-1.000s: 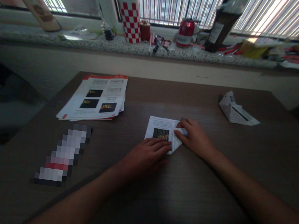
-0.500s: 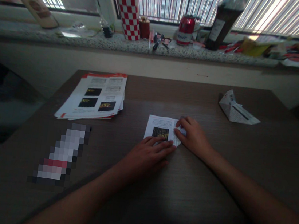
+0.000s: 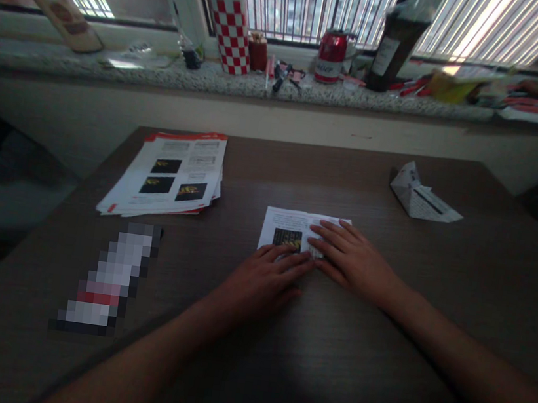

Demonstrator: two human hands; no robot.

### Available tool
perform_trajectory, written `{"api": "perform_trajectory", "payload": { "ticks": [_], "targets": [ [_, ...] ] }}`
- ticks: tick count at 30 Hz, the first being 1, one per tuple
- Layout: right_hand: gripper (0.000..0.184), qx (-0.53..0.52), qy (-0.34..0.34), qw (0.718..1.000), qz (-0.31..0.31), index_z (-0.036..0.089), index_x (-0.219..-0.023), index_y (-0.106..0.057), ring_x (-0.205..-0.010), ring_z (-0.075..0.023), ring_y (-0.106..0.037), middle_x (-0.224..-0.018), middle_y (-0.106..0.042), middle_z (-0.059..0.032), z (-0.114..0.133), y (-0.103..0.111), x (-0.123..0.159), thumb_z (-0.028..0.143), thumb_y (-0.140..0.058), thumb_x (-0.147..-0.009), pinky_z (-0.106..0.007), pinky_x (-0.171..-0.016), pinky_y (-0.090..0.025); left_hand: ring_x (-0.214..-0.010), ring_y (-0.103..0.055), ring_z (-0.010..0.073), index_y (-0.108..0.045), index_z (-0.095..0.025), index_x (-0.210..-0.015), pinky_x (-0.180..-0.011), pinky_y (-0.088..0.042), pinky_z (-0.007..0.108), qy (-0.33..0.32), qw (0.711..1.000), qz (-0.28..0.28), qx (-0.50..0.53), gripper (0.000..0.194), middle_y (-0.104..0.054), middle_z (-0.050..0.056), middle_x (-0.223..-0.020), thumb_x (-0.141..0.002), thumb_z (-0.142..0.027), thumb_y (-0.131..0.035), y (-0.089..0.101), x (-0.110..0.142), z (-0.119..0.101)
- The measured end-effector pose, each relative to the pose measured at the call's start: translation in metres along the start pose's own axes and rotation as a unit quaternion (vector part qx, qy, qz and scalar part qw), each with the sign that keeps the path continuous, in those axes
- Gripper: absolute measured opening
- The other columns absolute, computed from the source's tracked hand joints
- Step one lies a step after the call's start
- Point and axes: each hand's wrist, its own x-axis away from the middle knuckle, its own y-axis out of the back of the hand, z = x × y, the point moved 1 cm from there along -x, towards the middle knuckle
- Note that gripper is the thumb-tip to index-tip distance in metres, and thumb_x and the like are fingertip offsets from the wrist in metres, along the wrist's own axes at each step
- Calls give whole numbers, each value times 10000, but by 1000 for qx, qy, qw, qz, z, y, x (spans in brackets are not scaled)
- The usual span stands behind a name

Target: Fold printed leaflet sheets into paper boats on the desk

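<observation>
On the brown table [image 3: 253,173], the right hand [image 3: 360,260] lies flat, fingers slightly spread; the left hand [image 3: 266,280] rests palm-down, fingers loosely together. Beneath both, mid-table, the paper [image 3: 289,219] shows its longest run left to right, its near edge hidden. Half a second ago the right fingers curled at its right side; now its far right corner shows. Its dark printed picture [image 3: 285,238] sits left.
</observation>
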Motion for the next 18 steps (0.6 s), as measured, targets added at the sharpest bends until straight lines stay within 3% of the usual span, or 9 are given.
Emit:
{"api": "perform_trajectory", "payload": {
  "ticks": [3, 13, 18],
  "targets": [
    [425, -13, 3, 1000, 23, 197, -1469, -577, -1499, -296, -460, -1588, -541, -122, 1, -6, 8, 369, -522, -1084, -583, -1269, -294, -1505, -390, 313, -421, -282, -1582, -1191, -371, 536, 2, 1000, 4, -2, 527, -489, 31, -1628, -1080, -358, -563, 2, 0, 0],
    [445, -69, -26, 997, 12, 281, -1490, -567, -1490, -274, -480, -1601, -531, -81, 0, -14, 11, 351, -590, -1051, -589, -1265, -315, -1488, -414, 311, -472, -268, -1544, -1179, -386, 534, 4, 1000, -1, 4, 491, -518, 39, -1604, -1070, -348, -573, 3, 0, -1],
    [454, -78, -19, 997, 21, 262, -1499, -555, -1499, -267, -468, -1608, -523, -91, -1, -13, 10, 362, -578, -1056, -579, -1277, -290, -1489, -412, 313, -485, -275, -1533, -1173, -395, 534, 2, 1000, 0, 6, 474, -524, 43, -1597, -1072, -345, -572, 5, 0, -2]
  ]
}}
